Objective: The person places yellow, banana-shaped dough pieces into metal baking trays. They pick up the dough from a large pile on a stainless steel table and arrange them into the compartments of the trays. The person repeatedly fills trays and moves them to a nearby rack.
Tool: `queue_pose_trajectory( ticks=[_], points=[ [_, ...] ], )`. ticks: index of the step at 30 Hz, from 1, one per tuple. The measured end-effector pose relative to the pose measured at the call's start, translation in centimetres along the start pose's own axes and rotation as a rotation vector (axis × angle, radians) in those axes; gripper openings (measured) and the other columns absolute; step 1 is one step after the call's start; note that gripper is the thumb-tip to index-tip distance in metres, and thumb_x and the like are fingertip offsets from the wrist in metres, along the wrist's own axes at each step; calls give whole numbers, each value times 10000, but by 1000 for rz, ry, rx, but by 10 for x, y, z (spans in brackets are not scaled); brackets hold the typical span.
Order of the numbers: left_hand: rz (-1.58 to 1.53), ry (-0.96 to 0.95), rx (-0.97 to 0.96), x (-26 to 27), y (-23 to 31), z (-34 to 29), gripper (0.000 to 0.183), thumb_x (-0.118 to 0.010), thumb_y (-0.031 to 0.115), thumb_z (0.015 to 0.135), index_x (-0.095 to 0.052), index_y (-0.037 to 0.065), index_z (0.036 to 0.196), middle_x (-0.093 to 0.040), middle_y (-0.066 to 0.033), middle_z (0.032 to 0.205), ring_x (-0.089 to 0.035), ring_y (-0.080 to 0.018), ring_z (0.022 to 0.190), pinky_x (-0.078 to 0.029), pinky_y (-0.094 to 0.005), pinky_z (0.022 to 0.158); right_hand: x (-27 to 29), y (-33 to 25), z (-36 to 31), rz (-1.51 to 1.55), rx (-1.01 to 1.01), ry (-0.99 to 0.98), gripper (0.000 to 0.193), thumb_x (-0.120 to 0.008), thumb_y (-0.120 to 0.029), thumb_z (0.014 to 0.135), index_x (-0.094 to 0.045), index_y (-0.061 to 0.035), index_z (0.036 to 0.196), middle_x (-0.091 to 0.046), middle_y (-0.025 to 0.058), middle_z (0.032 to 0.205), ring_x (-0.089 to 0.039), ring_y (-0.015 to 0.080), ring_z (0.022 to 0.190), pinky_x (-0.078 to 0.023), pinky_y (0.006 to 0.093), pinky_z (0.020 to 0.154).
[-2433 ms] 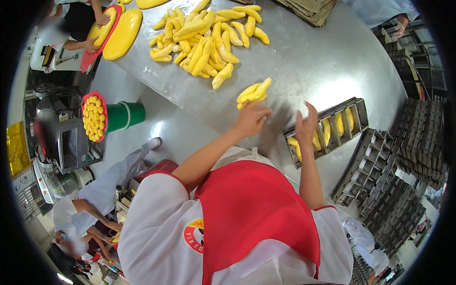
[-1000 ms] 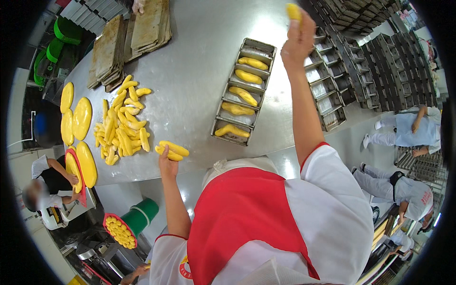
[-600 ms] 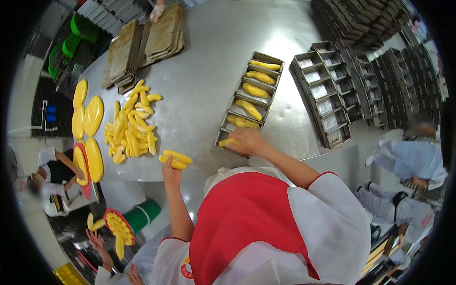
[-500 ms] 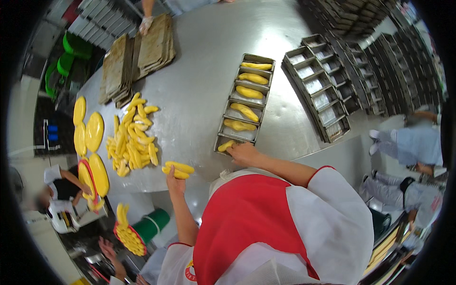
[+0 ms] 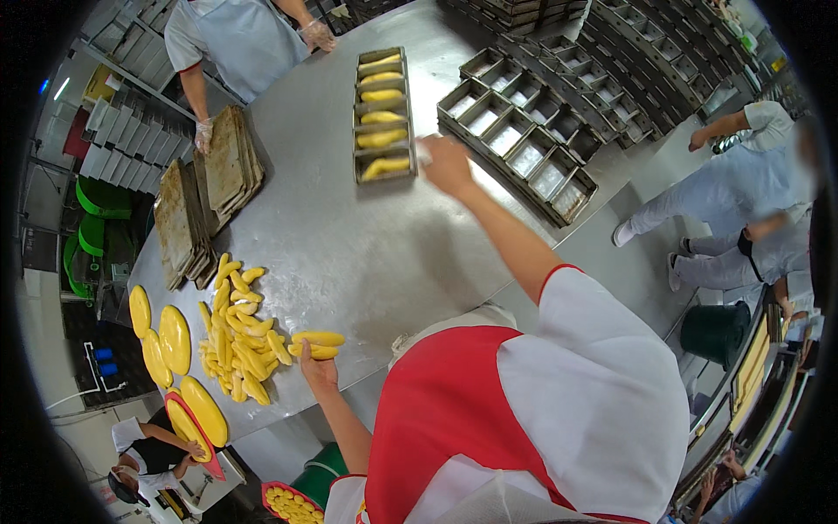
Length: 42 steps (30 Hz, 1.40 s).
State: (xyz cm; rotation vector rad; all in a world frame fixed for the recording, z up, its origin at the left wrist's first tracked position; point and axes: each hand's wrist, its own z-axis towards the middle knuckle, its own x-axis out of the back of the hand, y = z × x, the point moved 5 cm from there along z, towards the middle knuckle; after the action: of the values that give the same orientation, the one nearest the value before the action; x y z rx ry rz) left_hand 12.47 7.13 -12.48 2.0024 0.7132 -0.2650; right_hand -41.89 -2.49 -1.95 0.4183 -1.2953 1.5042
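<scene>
My left hand [image 5: 320, 370], near the table's front edge, is closed on two yellow dough pieces [image 5: 318, 338], long and plump. Beside it is a heap of similar dough pieces [image 5: 240, 341]. Farther off, a long metal loaf pan [image 5: 357, 141] is divided into compartments, with yellow dough pieces [image 5: 381, 117] lying in them. My right hand [image 5: 449, 164] reaches out just right of this pan's near end, its fingertips close to the pan's side. Its fingers are blurred, and whether they touch the pan is unclear.
Empty divided pans [image 5: 515, 135] stand at the right. Large flat dough ovals [image 5: 175, 339] lie at the left edge. Across the table a gloved co-worker [image 5: 236, 44] touches stacked worn flat sheets [image 5: 229, 166]. Another person [image 5: 144, 454] handles dough near a green bucket [image 5: 321, 472].
The filled pan has moved away across the table, and my right hand has gone from its near compartment to beside it. My left hand still holds dough, now closer to the heap.
</scene>
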Motion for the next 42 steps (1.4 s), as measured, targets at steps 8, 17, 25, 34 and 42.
queue_pose_trajectory(
  ticks=[8, 17, 25, 34, 42],
  points=[
    [-21, 60, 98, 46, -16, -36, 385, -622, 229, 1000, -521, 35, 1316, -598, -113, 1281, -573, -275, 1201, -453, -467, 1059, 99, 273, -31, -390, -591, -52, 579, -675, -298, 833, -552, -62, 1347, -543, 164, 1396, -522, 359, 1275, -476, 517, 1015],
    [30, 152, 70, 68, -21, -84, 369, -634, 227, 995, -534, 51, 1303, -604, -90, 1235, -581, -250, 1176, -472, -457, 1038, 76, 261, -65, -495, -401, -387, 542, -667, -276, 827, -565, -80, 1322, -676, 174, 1197, -591, 350, 1175, -450, 549, 935],
    [-27, 72, 98, 61, -20, -65, 402, -638, 223, 989, -515, 48, 1330, -579, -93, 1280, -547, -250, 1222, -439, -453, 1068, 8, 134, -146, -235, -409, -141, 437, -650, -240, 780, -640, -93, 1191, -675, 180, 1061, -586, 362, 1076, -369, 578, 916],
    [-121, -252, 218, -90, -63, -42, 362, -614, 238, 1004, -537, 45, 1300, -606, -84, 1238, -570, -229, 1163, -445, -420, 1047, -56, -23, -194, -108, -403, -311, 485, -628, -322, 861, -623, -57, 1267, -658, 211, 1153, -576, 362, 1120, -389, 540, 985],
    [-42, -261, 281, -113, -130, -56, 344, -601, 265, 1007, -544, 71, 1286, -660, -123, 1227, -614, -240, 1111, -484, -425, 993, -4, 64, -165, 530, -212, -548, 490, -686, -311, 912, -602, -29, 1303, -701, 209, 1124, -698, 308, 972, -555, 399, 855]
  ],
)
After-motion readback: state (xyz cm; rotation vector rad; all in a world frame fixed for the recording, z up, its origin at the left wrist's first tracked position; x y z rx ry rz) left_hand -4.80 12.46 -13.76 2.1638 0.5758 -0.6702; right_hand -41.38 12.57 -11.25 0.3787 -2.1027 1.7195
